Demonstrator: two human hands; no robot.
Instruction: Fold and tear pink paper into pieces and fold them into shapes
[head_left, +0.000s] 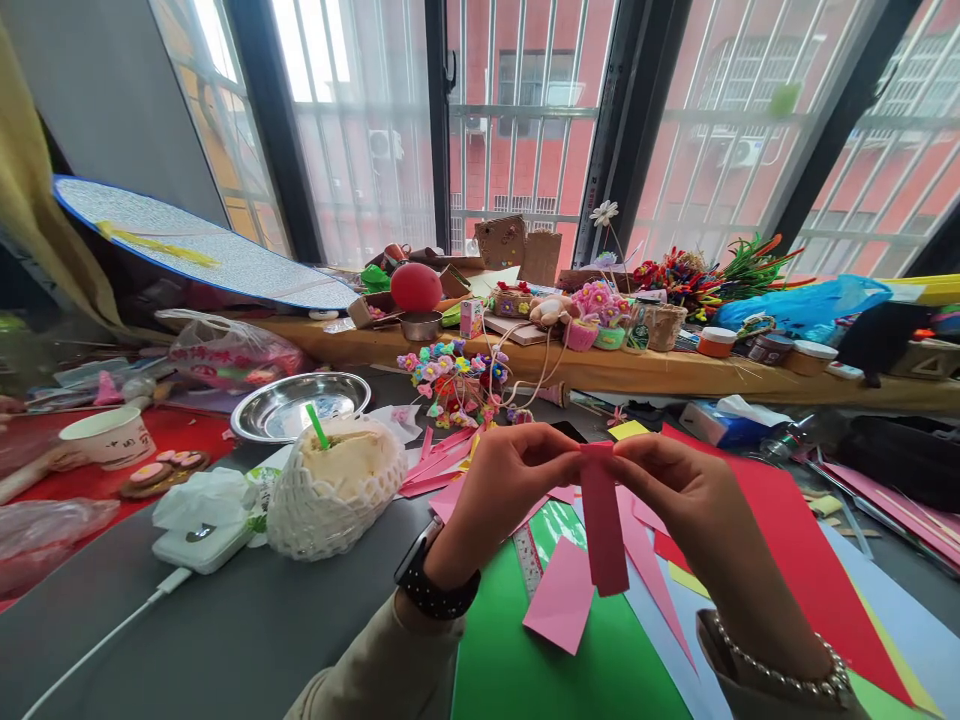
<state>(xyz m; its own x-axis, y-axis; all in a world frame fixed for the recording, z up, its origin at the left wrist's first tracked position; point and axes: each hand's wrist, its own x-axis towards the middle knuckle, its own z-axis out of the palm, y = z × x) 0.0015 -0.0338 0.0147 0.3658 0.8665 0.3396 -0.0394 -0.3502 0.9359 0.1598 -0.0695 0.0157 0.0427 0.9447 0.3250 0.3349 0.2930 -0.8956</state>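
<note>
Between my two hands hangs a pink paper strip (606,530), pinched at its top corners. My left hand (517,480) grips the upper left corner with thumb and finger; a dark watch sits on that wrist. On the other corner my right hand (679,480) is closed the same way, with a beaded bracelet at the wrist. Below the strip a pink paper piece (559,600) lies on a green sheet (517,670). Part of a ruler (527,562) shows beside that piece. More pink strips (442,455) are heaped behind my left hand.
To the left stand a coconut in white foam netting (337,490), a steel plate (251,415), a tissue pack (206,505) and a paper cup (112,440). Red card (810,550) lies at right. Colourful craft flowers (450,380) stand ahead, before a crowded windowsill ledge (622,375).
</note>
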